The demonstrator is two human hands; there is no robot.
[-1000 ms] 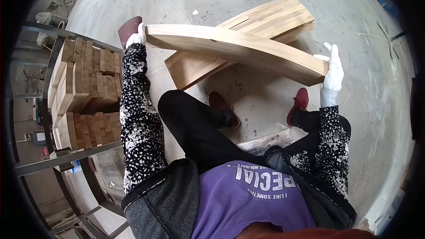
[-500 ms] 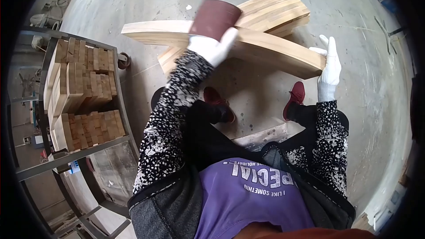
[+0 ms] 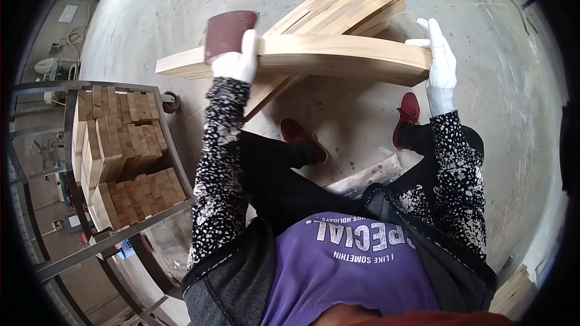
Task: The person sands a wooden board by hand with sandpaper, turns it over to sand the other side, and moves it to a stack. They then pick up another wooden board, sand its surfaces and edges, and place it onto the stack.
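My left hand [image 3: 234,65], in a white glove, is closed on a reddish-brown sheet of sandpaper [image 3: 229,33]. The sandpaper lies against the left part of a long, slightly curved wooden beam [image 3: 338,51]. At the beam's right end is my gloved right hand [image 3: 441,66], its palm side against the end and its visible fingers stretched out and apart. Another laminated wooden piece [image 3: 338,1] lies crosswise beneath the beam. Any fingers under the beam's end are hidden.
To the left stands a metal-framed cart [image 3: 175,169] with a caster wheel [image 3: 171,102], loaded with stacked wooden blocks [image 3: 130,139]. My red shoes [image 3: 302,139] rest on the concrete floor [image 3: 181,9], close to a low slab [image 3: 374,175]. More wood [image 3: 516,296] shows at lower right.
My left hand has moved left along the beam with the sandpaper. My right hand stays at the beam's right end. The view has shifted, and the beam appears turned more level.
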